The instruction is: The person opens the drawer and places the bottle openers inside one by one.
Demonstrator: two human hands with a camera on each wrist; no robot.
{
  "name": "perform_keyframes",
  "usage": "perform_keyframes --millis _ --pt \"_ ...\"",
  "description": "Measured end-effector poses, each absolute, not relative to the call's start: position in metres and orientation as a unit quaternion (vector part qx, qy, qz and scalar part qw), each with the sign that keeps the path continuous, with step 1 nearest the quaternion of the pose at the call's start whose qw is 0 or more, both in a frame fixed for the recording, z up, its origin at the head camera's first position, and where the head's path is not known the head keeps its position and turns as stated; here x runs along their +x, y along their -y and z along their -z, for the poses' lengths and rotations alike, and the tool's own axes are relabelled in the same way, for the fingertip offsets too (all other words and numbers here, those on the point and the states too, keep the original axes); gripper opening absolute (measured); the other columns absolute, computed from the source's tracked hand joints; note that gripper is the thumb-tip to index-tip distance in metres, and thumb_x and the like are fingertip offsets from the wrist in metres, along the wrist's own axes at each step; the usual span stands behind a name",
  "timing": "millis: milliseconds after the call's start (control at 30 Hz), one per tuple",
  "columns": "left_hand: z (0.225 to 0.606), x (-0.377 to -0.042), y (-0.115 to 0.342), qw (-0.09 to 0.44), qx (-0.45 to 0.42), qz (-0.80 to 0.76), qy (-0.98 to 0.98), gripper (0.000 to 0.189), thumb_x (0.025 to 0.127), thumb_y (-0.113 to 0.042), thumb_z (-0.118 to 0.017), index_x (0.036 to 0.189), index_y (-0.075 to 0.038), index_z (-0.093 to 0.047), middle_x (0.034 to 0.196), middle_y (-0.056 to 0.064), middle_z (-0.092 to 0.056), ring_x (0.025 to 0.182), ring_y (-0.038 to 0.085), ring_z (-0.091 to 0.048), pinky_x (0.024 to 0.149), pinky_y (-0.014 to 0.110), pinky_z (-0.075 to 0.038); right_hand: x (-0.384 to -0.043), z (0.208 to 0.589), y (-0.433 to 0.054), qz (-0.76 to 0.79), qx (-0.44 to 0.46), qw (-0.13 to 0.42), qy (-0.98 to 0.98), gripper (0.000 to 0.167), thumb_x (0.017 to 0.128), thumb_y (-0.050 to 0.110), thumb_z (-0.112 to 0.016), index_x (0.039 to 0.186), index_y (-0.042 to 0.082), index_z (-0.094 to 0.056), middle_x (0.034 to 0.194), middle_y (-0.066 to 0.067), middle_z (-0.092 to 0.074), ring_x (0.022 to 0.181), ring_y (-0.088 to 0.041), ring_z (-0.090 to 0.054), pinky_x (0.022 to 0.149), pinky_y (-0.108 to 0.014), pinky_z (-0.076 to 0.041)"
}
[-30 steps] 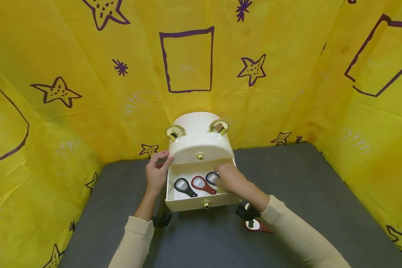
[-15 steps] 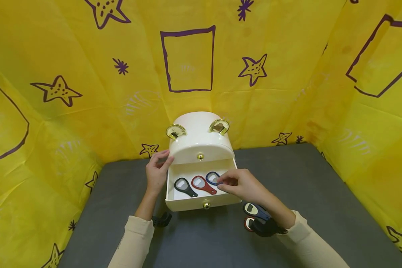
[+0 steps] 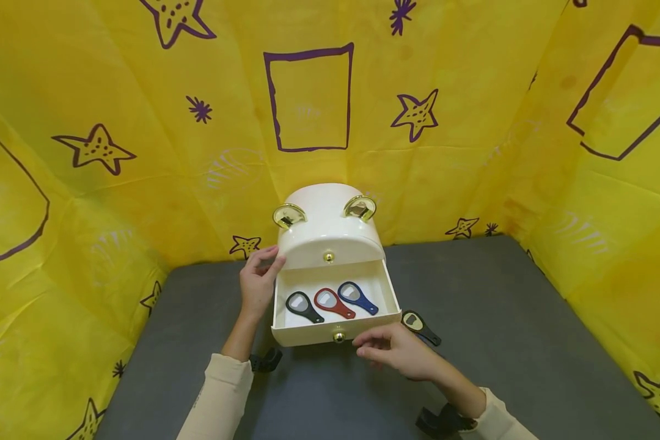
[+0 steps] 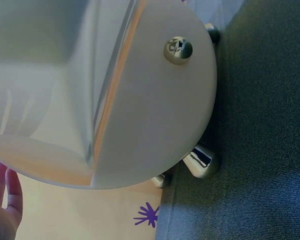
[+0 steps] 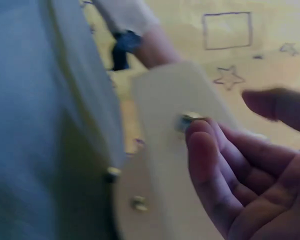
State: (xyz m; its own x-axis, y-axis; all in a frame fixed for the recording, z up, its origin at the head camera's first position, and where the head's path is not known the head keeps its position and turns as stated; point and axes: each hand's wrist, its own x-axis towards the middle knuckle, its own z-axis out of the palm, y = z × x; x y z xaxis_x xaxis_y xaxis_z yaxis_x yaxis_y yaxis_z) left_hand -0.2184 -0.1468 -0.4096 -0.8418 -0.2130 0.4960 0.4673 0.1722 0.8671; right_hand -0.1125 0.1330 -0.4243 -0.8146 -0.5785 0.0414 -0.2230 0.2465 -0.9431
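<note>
A white drawer box (image 3: 330, 214) with gold ear-shaped trims stands against the back wall, its lower drawer (image 3: 308, 335) pulled out. Inside lie a black bottle opener (image 3: 311, 311), a red one (image 3: 341, 307) and a blue one (image 3: 365, 302), side by side. My left hand (image 3: 257, 284) rests its fingertips on the box's left side. Just in front of the drawer, to the right of its gold knob (image 3: 338, 337), my right hand (image 3: 398, 353) hovers with fingers loosely bent and holding nothing. In the right wrist view its fingertips overlap the knob; contact cannot be told.
A dark bottle opener (image 3: 422, 328) lies on the grey tabletop (image 3: 506, 342), right of the drawer and close behind my right hand. Yellow cloth walls (image 3: 473, 183) with purple drawings surround the table at the back and sides.
My right hand has let go of the blue bottle opener, left the drawer and come down toward its front. The blue opener now lies fully visible beside the red one. My left hand has stayed put.
</note>
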Motion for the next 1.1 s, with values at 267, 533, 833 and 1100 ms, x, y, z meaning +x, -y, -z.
perform_keyframes --millis 267,533,833,1100 --pt "0.408 -0.219 0.146 0.271 -0.086 0.638 0.716 0.025 0.083 0.002 -0.073 0.103 0.016 -0.066 0.113 0.031 -0.062 0.099 -0.003 -0.059 0.075 0.01 -0.052 -0.103 0.457 -0.105 0.602 -0.185 0.141 -0.764 0.033 0.097 0.016 -0.059 0.112 -0.013 -0.064 0.084 -0.03 -0.067 0.055 -0.004 -0.058 0.052 -0.027 -0.054" --pt "0.407 -0.217 0.146 0.259 -0.082 0.639 0.72 0.026 0.084 0.0 -0.073 0.103 0.015 -0.067 0.115 0.03 -0.062 0.1 -0.002 -0.058 0.076 0.01 -0.051 -0.1 0.465 -0.084 0.653 -0.164 0.112 -0.731 0.032 0.099 0.013 -0.055 0.105 -0.018 -0.061 0.083 -0.037 -0.062 0.056 -0.005 -0.061 0.051 -0.029 -0.056" --pt "0.405 -0.219 0.146 0.27 -0.084 0.636 0.718 0.023 0.083 0.002 -0.073 0.102 0.015 -0.067 0.112 0.03 -0.062 0.099 -0.003 -0.058 0.076 0.012 -0.052 -0.105 0.463 -0.075 0.656 -0.115 0.077 -0.742 0.031 0.099 0.017 -0.057 0.098 -0.013 -0.065 0.081 -0.034 -0.063 0.052 -0.006 -0.06 0.05 -0.026 -0.054" --pt "0.403 -0.216 0.146 0.255 -0.079 0.632 0.728 0.024 0.083 0.003 -0.072 0.102 0.016 -0.066 0.114 0.033 -0.061 0.099 -0.001 -0.058 0.076 0.011 -0.052 -0.127 0.464 -0.07 0.656 -0.098 0.079 -0.744 0.03 0.098 0.016 -0.058 0.1 -0.012 -0.066 0.082 -0.034 -0.063 0.052 -0.008 -0.06 0.049 -0.024 -0.053"
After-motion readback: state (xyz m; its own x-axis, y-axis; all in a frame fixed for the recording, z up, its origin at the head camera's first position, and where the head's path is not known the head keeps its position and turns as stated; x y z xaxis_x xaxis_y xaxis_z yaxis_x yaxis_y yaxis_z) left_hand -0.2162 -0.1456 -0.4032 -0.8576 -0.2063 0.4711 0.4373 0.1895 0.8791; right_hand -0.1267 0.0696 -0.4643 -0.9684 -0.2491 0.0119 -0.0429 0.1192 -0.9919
